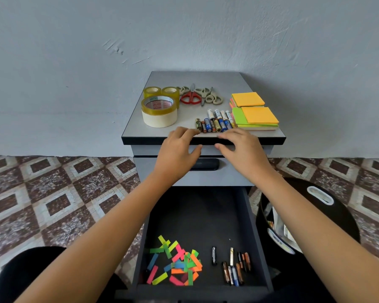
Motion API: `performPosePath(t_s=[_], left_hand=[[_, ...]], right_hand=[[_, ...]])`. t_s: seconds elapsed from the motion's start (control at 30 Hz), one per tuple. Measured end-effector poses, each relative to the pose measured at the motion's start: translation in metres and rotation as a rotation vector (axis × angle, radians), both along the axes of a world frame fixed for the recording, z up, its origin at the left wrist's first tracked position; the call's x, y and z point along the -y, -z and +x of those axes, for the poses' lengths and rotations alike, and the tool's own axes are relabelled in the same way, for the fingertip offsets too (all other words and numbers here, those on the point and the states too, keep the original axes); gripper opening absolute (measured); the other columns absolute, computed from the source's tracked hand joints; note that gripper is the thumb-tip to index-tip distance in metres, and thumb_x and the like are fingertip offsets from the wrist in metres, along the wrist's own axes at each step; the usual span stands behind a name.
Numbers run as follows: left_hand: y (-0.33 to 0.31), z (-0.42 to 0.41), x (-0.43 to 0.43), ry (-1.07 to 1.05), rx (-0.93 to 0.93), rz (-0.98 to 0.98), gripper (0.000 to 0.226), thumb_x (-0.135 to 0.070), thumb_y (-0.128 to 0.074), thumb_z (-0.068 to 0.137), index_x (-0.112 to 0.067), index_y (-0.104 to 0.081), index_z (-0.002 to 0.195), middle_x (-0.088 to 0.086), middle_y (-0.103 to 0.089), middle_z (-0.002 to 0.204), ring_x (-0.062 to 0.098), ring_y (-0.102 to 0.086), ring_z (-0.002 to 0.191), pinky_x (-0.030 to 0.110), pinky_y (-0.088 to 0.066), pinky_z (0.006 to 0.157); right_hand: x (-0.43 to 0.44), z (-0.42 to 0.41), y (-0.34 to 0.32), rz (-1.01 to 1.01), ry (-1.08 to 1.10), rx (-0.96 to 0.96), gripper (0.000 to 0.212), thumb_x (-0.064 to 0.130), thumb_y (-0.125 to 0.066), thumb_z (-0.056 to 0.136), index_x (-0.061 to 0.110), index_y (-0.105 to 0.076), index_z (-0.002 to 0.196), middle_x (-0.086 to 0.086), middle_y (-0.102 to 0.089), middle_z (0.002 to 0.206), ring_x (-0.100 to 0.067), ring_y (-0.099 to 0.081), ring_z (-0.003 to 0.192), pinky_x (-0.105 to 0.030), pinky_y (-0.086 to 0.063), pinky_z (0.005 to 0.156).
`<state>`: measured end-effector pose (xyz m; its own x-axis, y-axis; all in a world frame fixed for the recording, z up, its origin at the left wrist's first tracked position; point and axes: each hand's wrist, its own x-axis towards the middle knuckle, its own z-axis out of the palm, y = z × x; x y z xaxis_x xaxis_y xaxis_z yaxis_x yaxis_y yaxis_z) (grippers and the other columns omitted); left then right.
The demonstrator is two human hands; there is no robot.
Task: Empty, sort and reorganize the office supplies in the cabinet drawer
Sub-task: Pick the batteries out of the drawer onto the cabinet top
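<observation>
My left hand [179, 149] and right hand [241, 147] are empty, fingers loose, just short of the batteries [214, 124]: light, rigid, roll-prone, so I'd pinch each mid-barrel.

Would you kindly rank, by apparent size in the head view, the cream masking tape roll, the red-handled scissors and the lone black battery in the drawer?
1. cream masking tape roll
2. red-handled scissors
3. lone black battery, smallest although the open dark drawer lies nearer the camera.
</observation>
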<state>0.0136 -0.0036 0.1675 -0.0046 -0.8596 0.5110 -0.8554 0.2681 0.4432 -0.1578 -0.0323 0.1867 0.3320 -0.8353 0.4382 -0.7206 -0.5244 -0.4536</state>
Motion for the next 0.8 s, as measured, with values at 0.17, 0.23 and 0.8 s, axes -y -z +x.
performPosePath(t_s=[0.17, 0.23, 0.8], left_hand=[[0.032, 0.001, -0.045, 0.043, 0.003, 0.016, 0.035, -0.023, -0.06, 0.086, -0.008, -0.061, 0.118, 0.01, -0.06, 0.11, 0.027, -0.056, 0.104, 0.03, -0.042, 0.087], [0.05, 0.003, -0.062, 0.064, 0.013, 0.091, 0.035, -0.023, -0.059, 0.086, -0.009, -0.061, 0.119, 0.009, -0.06, 0.111, 0.028, -0.056, 0.106, 0.028, -0.04, 0.089], [0.188, -0.012, -0.098, 0.158, 0.057, 0.897, 0.035, -0.028, -0.055, 0.091, -0.019, -0.055, 0.125, 0.001, -0.054, 0.121, 0.015, -0.055, 0.11, 0.03, -0.044, 0.097]], right_hand=[[-0.033, -0.01, 0.03, 0.097, -0.049, -0.005, 0.032, 0.021, -0.065, 0.088, 0.009, -0.066, 0.117, -0.005, -0.063, 0.116, -0.019, -0.055, 0.111, -0.016, -0.032, 0.09], [-0.045, -0.013, 0.046, 0.14, -0.073, -0.022, 0.032, 0.023, -0.065, 0.088, 0.01, -0.066, 0.117, -0.003, -0.063, 0.117, -0.018, -0.056, 0.112, -0.016, -0.033, 0.091], [-0.084, -0.034, 0.191, 0.743, -0.218, -0.54, 0.034, 0.032, -0.058, 0.091, 0.02, -0.061, 0.123, -0.002, -0.059, 0.119, -0.019, -0.056, 0.109, -0.031, -0.047, 0.09]])
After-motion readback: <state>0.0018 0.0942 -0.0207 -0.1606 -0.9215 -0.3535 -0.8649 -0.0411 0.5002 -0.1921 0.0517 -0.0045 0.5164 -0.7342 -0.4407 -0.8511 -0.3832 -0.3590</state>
